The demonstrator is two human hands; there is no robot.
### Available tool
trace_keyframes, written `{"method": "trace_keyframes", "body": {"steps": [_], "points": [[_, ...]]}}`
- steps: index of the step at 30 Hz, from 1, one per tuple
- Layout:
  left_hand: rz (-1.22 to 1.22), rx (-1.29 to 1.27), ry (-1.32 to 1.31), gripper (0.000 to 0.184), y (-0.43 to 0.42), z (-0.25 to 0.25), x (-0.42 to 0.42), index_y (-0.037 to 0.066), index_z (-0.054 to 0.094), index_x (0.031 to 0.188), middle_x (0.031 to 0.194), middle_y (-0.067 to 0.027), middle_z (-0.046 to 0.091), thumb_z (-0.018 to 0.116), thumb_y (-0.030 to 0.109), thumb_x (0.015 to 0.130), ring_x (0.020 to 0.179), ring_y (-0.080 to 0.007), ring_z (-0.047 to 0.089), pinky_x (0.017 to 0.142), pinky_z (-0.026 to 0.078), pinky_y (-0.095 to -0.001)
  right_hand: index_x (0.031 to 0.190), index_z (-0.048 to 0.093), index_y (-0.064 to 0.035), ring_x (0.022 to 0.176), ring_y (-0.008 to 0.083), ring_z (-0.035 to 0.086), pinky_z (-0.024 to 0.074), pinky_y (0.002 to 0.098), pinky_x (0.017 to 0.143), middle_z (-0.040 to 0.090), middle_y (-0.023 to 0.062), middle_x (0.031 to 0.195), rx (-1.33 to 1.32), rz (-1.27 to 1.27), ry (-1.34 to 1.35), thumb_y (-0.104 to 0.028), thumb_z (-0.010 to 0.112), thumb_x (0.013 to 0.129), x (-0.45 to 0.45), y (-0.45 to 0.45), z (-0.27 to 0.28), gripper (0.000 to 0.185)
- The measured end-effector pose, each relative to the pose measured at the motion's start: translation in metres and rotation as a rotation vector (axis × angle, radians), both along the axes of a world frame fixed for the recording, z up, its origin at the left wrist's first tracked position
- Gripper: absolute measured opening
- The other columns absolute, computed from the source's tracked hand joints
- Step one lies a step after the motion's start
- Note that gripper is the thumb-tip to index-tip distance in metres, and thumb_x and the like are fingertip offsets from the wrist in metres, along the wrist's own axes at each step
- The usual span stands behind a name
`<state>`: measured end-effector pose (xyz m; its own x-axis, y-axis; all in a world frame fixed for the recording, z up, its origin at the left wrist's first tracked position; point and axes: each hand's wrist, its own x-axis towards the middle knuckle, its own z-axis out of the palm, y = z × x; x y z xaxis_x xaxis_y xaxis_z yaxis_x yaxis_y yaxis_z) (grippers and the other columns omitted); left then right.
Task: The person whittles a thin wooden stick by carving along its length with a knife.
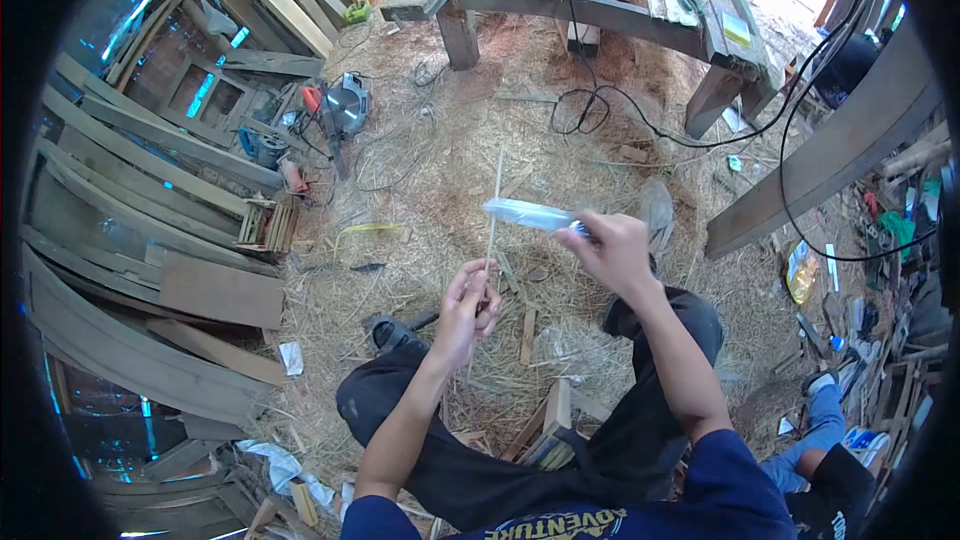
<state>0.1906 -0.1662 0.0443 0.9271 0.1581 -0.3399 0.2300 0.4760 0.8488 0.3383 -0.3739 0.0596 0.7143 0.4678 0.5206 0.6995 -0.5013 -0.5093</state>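
My left hand (pixel 467 302) is closed around the lower part of a thin pale wooden stick (pixel 498 175), which points up and away from me. My right hand (pixel 612 252) grips the handle of a broad-bladed knife (pixel 530 214). The shiny blade reaches left and crosses the stick, a little above my left fingers. Whether the edge touches the stick or only passes over it, I cannot tell. Most of the knife's handle is hidden inside my right fist. Both hands are in front of my knees, above a floor strewn with shavings.
A circular miter saw (pixel 345 105) stands on the floor at the left, near stacked planks (pixel 220 305). Ahead is a wooden workbench (pixel 620 15) with a black cable (pixel 700 143) trailing from it. A wooden beam (pixel 830 175) slants along the right. Another person (pixel 835 475) sits at lower right.
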Motion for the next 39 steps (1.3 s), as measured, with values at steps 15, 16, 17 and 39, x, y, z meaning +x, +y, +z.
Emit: {"method": "trace_keyframes", "body": {"steps": [15,16,17,39], "points": [[0.098,0.241,-0.085,0.016,-0.022,0.009,0.012,0.006,0.057,0.100,0.070,0.0048,0.047,0.053,0.021,0.106,0.055,-0.0020,0.040,0.046,0.031,-0.0217,0.088,0.075,-0.0122,0.053,0.0270,0.064,0.0486,0.0382,0.053,0.064,0.0091,0.060,0.017,0.155,0.019,-0.044,0.077,0.083,-0.001,0.023,-0.001,0.032],[0.059,0.502,-0.203,0.018,-0.020,-0.005,0.009,0.005,0.058,0.100,0.071,0.0042,0.048,0.054,0.021,0.106,0.062,-0.0032,0.043,0.054,0.037,-0.0229,0.089,0.075,-0.0109,0.052,0.0258,0.063,0.0483,0.0369,0.053,0.063,0.0102,0.060,0.015,0.072,0.077,-0.043,0.077,0.084,0.010,0.013,0.001,0.032],[0.036,0.502,-0.187,0.018,-0.021,-0.016,0.003,0.004,0.058,0.100,0.072,0.0040,0.049,0.054,0.021,0.106,0.064,-0.0035,0.044,0.056,0.038,-0.0233,0.090,0.075,-0.0096,0.052,0.0246,0.063,0.0480,0.0356,0.053,0.063,0.0113,0.061,0.013,-0.013,0.138,-0.042,0.077,0.086,0.021,0.002,0.002,0.033],[-0.113,0.157,-0.121,0.016,-0.086,-0.009,0.044,0.008,0.055,0.107,0.068,0.0074,0.043,0.054,0.023,0.106,0.049,-0.0007,0.034,0.043,0.024,-0.0210,0.082,0.071,-0.0065,0.054,0.0258,0.062,0.0458,0.0369,0.053,0.062,0.0088,0.060,-0.031,0.233,0.050,-0.041,0.082,0.077,-0.025,-0.039,-0.012,0.036]]}}
